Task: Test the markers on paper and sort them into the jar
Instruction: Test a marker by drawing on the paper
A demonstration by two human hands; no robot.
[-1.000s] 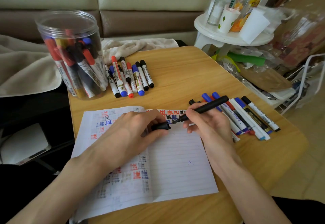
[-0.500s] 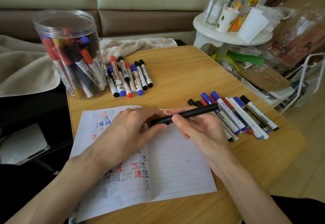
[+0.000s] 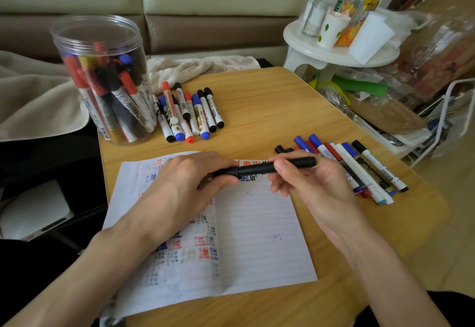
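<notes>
While the left hand [image 3: 180, 188] curls round the cap end of a black marker [image 3: 257, 168] and the right hand [image 3: 308, 185] pinches its barrel, the marker sits level just above the top of the lined paper [image 3: 257, 236]. Clear jar [image 3: 102, 80] at the worktop's [image 3: 270, 111] far left corner, packed with markers. One loose row [image 3: 190, 113] lies just beside the jar, a second row [image 3: 359, 170] right of the paper.

Cap [image 3: 226, 171] back on the black marker [image 3: 267, 167], tip off the paper [image 3: 257, 236].
</notes>
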